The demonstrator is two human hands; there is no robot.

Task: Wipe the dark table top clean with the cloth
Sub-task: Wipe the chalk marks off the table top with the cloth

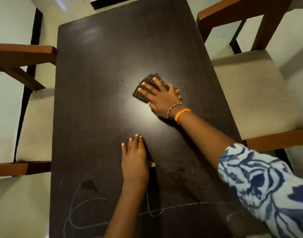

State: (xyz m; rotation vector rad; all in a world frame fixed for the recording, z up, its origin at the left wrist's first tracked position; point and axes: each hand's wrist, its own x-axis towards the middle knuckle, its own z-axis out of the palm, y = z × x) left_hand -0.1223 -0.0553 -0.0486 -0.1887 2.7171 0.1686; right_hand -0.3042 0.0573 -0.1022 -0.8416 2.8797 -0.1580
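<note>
The dark table top (102, 69) fills the middle of the head view. A folded dark cloth with yellow stripes (143, 91) lies right of its centre. My right hand (161, 100) presses flat on the cloth with its fingers spread; the wrist wears an orange band and a beaded bracelet. My left hand (134, 158) rests flat on the table nearer to me, fingers together, holding nothing. Chalk-like lines (73, 208) and a dark stain (88, 184) mark the near end of the table.
Wooden chairs with cream cushions stand close to both long sides: one on the left (35, 117) and one on the right (250, 90). Pale floor shows beyond the far end of the table.
</note>
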